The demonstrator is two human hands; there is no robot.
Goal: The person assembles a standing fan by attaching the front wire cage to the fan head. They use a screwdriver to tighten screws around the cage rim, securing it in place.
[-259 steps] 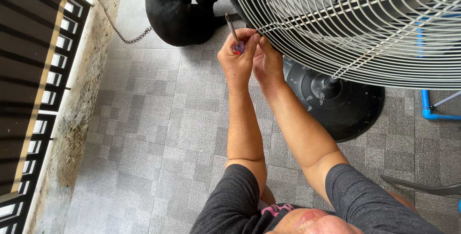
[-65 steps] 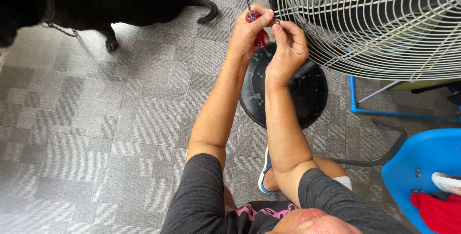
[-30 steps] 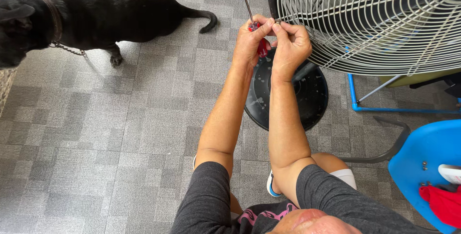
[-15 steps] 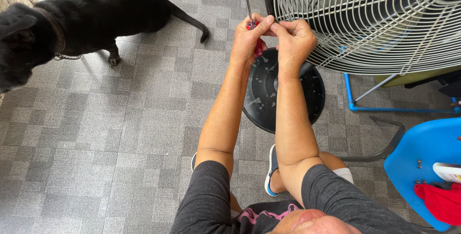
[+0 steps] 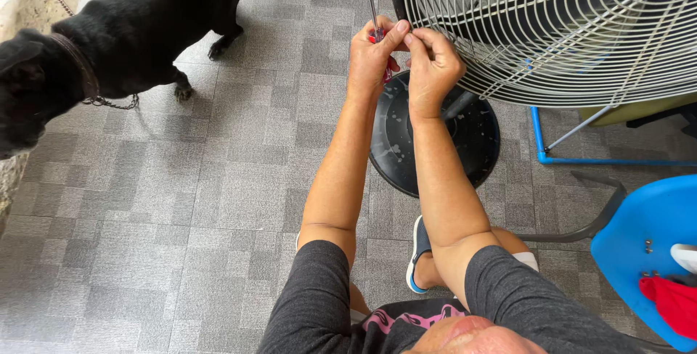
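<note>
While both hands meet at lower left rim of fan grille (image 5: 552, 27), red-handled screwdriver (image 5: 376, 16) is gripped in closed left hand (image 5: 370, 56); right hand (image 5: 432, 63) pinched at same spot, contents hidden. Fastener work judged underway; steady tip alignment needed next.

The screwdriver (image 5: 375, 13) is mostly hidden: its red handle sits inside the closed left hand (image 5: 372, 60), and the tip of its shaft is cut off by the top edge. What the fingertips (image 5: 411, 38) of the right hand (image 5: 431, 71) pinch is too small to tell. The fan grille (image 5: 552, 27) runs out of the picture at the top and right, and its pole is covered by the grille. The black dog (image 5: 109, 42) is cut off at the left and top edges. The blue chair (image 5: 646, 245) and the red cloth (image 5: 671, 303) on it are cut off at the right edge.
</note>
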